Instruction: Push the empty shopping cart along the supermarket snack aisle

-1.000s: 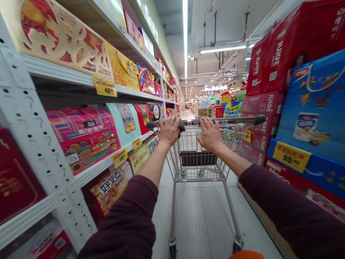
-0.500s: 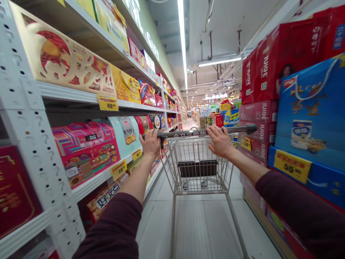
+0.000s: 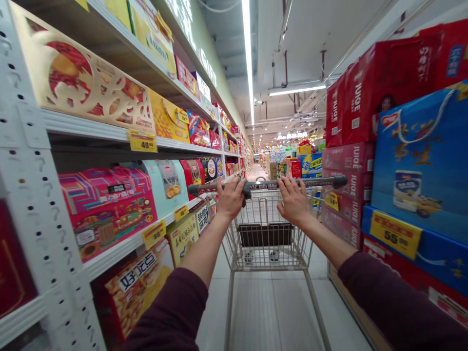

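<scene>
A wire shopping cart (image 3: pixel 268 261) stands in front of me, its dark grey handle (image 3: pixel 323 182) running crosswise. My left hand (image 3: pixel 231 199) is closed over the handle left of its middle, against a dark knobby fitting (image 3: pixel 247 189) on the bar. The fitting's kind cannot be made out. My right hand (image 3: pixel 294 197) curls its fingers over the handle right of the middle; its thumb is below the bar. A dark panel (image 3: pixel 265 235) is fixed at the near end of the wire basket.
White shelves (image 3: pixel 87 127) with boxed snacks and yellow price tags line the left side. Stacked red boxes (image 3: pixel 387 83) and a blue gift box (image 3: pixel 424 161) stand close on the right. A tiled aisle runs ahead between them.
My left hand has slid right along the handle from its left end, and the dark fitting has shifted with it. My right hand stays at its place. The view has shifted slightly.
</scene>
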`<action>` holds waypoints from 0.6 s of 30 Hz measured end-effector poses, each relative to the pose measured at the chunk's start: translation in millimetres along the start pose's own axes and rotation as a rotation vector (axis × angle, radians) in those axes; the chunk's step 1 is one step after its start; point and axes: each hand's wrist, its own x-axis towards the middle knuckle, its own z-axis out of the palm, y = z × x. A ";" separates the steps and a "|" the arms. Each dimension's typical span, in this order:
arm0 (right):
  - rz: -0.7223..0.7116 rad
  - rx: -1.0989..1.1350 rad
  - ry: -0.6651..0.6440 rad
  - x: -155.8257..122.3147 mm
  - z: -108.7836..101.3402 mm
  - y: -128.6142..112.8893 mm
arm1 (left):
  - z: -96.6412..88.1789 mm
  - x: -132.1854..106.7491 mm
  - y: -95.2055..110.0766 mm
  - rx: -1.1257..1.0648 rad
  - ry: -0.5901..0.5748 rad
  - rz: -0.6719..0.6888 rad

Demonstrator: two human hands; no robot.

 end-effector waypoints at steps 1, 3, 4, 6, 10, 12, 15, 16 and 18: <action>0.003 0.000 0.004 -0.1 0.7 -0.8 | -2.5 -3.2 -11.3 0.015 0.018 -0.041; 0.007 0.015 0.020 -0.2 2.2 -2.8 | -6.2 -8.6 -29.9 0.037 0.040 -0.101; 0.009 0.026 0.029 -0.1 2.8 -3.9 | -7.2 -10.3 -35.7 0.043 0.047 -0.122; 0.014 0.048 0.044 0.2 3.5 -5.6 | -6.9 -11.5 -39.0 0.048 0.062 -0.145; 0.026 0.071 0.049 0.3 3.0 -4.9 | 0.5 -4.8 -16.4 0.034 0.071 -0.114; 0.021 0.076 0.041 0.0 1.8 -2.4 | 4.9 1.8 1.9 0.020 0.045 -0.056; 0.014 0.081 0.018 -0.6 -0.8 2.3 | 9.1 11.4 23.1 -0.004 0.007 0.040; 0.015 0.082 0.010 -0.7 -1.7 3.7 | 9.5 13.4 25.9 -0.011 -0.002 0.063; 0.017 0.082 -0.004 -0.7 -3.5 5.6 | 8.1 14.1 22.7 -0.018 -0.013 0.087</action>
